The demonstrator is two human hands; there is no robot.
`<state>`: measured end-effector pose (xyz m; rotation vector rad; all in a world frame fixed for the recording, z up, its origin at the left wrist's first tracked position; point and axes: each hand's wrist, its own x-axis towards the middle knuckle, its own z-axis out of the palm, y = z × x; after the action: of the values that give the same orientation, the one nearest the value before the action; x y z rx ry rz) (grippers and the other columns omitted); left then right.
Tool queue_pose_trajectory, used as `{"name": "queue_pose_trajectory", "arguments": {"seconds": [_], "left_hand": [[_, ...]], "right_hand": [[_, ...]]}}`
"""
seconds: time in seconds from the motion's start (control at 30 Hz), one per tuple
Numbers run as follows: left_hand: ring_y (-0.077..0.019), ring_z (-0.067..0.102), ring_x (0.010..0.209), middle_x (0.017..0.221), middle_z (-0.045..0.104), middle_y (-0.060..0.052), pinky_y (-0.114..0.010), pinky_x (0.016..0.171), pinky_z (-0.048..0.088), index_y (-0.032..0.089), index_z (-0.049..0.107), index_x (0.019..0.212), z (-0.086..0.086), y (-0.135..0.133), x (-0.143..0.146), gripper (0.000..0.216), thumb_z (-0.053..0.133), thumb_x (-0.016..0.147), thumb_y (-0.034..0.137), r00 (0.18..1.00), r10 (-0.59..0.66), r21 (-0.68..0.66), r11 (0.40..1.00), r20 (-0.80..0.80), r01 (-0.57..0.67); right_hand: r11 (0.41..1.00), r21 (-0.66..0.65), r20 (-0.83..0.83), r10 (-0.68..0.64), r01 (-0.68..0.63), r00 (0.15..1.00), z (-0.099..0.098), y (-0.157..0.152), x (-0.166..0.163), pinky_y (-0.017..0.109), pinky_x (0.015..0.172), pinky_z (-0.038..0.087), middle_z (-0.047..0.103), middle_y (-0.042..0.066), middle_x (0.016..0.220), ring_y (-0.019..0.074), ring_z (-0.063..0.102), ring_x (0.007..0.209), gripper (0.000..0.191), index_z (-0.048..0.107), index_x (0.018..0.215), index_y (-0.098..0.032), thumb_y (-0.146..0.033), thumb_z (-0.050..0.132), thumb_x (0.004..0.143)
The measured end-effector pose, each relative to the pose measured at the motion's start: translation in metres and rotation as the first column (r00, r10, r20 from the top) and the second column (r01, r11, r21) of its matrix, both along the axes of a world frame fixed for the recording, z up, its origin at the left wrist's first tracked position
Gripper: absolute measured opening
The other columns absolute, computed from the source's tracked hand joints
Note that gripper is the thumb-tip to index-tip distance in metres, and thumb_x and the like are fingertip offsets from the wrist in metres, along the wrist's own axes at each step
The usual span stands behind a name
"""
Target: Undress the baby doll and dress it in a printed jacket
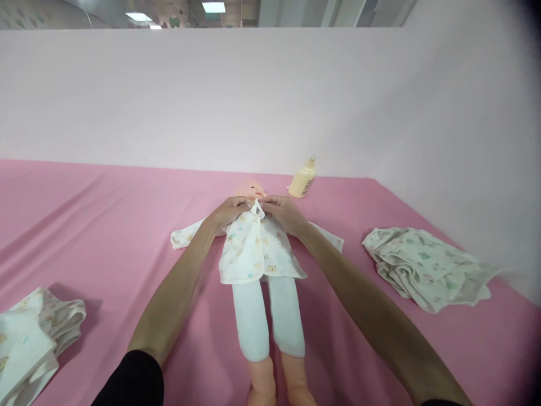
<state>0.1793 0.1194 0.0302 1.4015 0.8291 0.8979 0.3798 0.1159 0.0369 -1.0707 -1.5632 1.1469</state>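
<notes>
A baby doll (257, 192) lies on its back, its head away from me, wearing a white patterned baby jacket (243, 248) with sleeves spread to both sides. White cloth covers the doll's thighs, while its lower legs are bare. At the jacket's neckline, my left hand (232, 210) pinches the collar edge on the left. My right hand (285, 213) is closed on the collar edge from the right, close beside the left. Between them the front edge near the neck gapes slightly. Further down, the jacket front lies joined. The fingertips are partly hidden.
A cream pump bottle (302, 179) stands tilted-looking near the back wall (190, 101). Folded patterned cloth (426, 265) lies at the right, and more patterned clothing (34, 338) at the lower left. A pink sheet (127, 225) covers the surface, bounded by white walls behind and right.
</notes>
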Motion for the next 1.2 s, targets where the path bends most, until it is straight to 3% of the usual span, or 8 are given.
{"name": "queue_pose_trajectory", "arguments": {"seconds": [0.13, 0.4, 0.6, 0.87, 1.03, 1.2], "left_hand": [[-0.0102, 0.057, 0.061, 0.08, 0.067, -0.005, -0.022, 0.056, 0.043, 0.014, 0.067, 0.089, 0.001, 0.0, -0.001, 0.042, 0.075, 0.077, 0.053, 1.0, -0.01, 0.001, 1.0, -0.026, 0.01], [-0.0096, 0.055, 0.06, 0.077, 0.065, -0.005, -0.022, 0.056, 0.041, 0.013, 0.069, 0.087, 0.003, 0.0, -0.004, 0.042, 0.075, 0.077, 0.053, 0.998, -0.04, -0.004, 0.999, -0.056, 0.04], [-0.0104, 0.055, 0.062, 0.076, 0.065, -0.005, -0.023, 0.057, 0.041, 0.011, 0.071, 0.088, 0.002, 0.003, -0.004, 0.044, 0.076, 0.076, 0.054, 0.996, -0.032, 0.003, 0.999, -0.078, 0.032], [-0.0092, 0.053, 0.06, 0.076, 0.064, -0.003, -0.022, 0.056, 0.039, 0.012, 0.069, 0.088, 0.004, -0.001, -0.003, 0.043, 0.077, 0.075, 0.053, 0.998, -0.039, -0.012, 0.999, -0.052, 0.038], [-0.0071, 0.048, 0.056, 0.071, 0.062, -0.001, -0.021, 0.053, 0.035, 0.013, 0.072, 0.092, 0.013, -0.005, -0.003, 0.041, 0.071, 0.082, 0.052, 0.99, -0.061, 0.0, 0.998, -0.13, 0.061], [-0.0109, 0.057, 0.062, 0.074, 0.067, -0.005, -0.023, 0.059, 0.042, 0.012, 0.072, 0.091, 0.018, -0.009, 0.0, 0.034, 0.073, 0.082, 0.046, 0.996, -0.032, -0.068, 0.997, -0.084, 0.026]], "right_hand": [[0.998, 0.054, 0.083, 0.034, -0.039, 0.996, 0.002, -0.002, 0.002, 0.027, 0.064, 0.04, 0.067, -0.001, 0.075, 0.0129, 0.05, 0.065, 0.026, 0.078, 0.089, -0.021, -0.043, 0.071, 0.077], [0.992, 0.078, -0.006, 0.096, -0.095, 0.995, -0.003, 0.0, 0.004, 0.027, 0.072, 0.043, 0.069, 0.001, 0.084, 0.015, 0.056, 0.077, 0.022, 0.077, 0.087, -0.022, -0.04, 0.073, 0.077], [0.987, -0.028, -0.084, 0.157, -0.159, 0.984, -0.007, 0.003, 0.006, 0.026, 0.068, 0.042, 0.068, 0.001, 0.079, 0.0133, 0.056, 0.073, 0.026, 0.076, 0.089, -0.02, -0.041, 0.077, 0.074], [0.991, -0.013, -0.089, 0.131, -0.133, 0.987, -0.008, 0.007, 0.007, 0.026, 0.067, 0.043, 0.066, 0.0, 0.073, 0.0116, 0.055, 0.067, 0.033, 0.076, 0.093, -0.018, -0.043, 0.081, 0.071], [0.994, -0.017, -0.049, 0.108, -0.109, 0.993, -0.002, 0.004, 0.007, 0.027, 0.066, 0.045, 0.067, 0.001, 0.072, 0.0123, 0.057, 0.066, 0.036, 0.074, 0.093, -0.017, -0.044, 0.08, 0.071], [0.997, 0.041, 0.045, 0.07, -0.072, 0.997, 0.003, -0.002, 0.004, 0.03, 0.069, 0.048, 0.072, 0.004, 0.081, 0.0162, 0.063, 0.07, 0.031, 0.072, 0.092, -0.018, -0.043, 0.078, 0.074]]}}
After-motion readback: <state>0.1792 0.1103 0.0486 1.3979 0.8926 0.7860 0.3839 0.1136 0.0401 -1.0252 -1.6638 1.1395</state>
